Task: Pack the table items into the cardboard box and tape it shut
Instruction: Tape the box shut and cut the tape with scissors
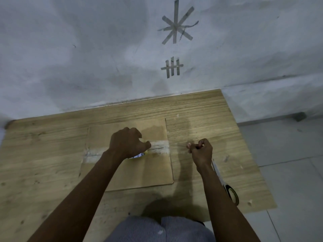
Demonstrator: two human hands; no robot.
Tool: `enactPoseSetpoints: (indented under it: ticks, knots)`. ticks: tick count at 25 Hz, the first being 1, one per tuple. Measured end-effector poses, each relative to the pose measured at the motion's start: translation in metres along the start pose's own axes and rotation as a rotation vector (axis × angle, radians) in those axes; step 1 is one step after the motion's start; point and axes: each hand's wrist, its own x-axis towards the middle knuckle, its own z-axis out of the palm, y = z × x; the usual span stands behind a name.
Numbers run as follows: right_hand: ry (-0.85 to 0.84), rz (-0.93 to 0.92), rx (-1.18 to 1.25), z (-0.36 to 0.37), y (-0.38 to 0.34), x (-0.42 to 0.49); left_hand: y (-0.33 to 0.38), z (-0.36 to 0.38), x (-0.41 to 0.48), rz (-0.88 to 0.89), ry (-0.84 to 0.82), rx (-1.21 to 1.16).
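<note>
We clamp the roll (139,155) on the box (132,173) with the left grip (128,142); tape (160,147) looks flimsy, sticky, best pinched at its end; right grip (201,151) curled, contents unclear.

i see the cardboard box (129,172) shut on the table (43,145), with a clear tape strip (160,148) across its lid. left hand (127,144) is on the lid, curled over a tape roll (138,155) that barely shows under it. right hand (201,151) is just off the box's right edge, fingers curled tight. can't tell if it pinches anything. scissors (230,191) lie beside the right forearm.
</note>
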Motion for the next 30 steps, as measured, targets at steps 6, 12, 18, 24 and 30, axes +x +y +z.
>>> enactPoseSetpoints:
  ticks: [6,12,18,24,30]
  knots:
    - [-0.041,0.1,0.047,0.029,0.014,-0.009,-0.002,0.002,0.003,0.016,0.006,-0.002]
    - [-0.046,0.13,0.018,0.052,0.032,-0.018,0.002,0.0,0.001,-0.003,-0.026,0.017]
    - [-0.026,0.021,0.004,0.071,0.033,-0.039,0.001,0.001,0.001,0.005,-0.015,0.022]
    - [-0.076,0.017,-0.003,0.068,0.031,-0.036,-0.002,0.005,0.004,0.014,0.011,0.024]
    - [-0.058,-0.002,0.009,0.063,0.037,-0.035,0.014,0.003,0.003,0.037,0.0,0.146]
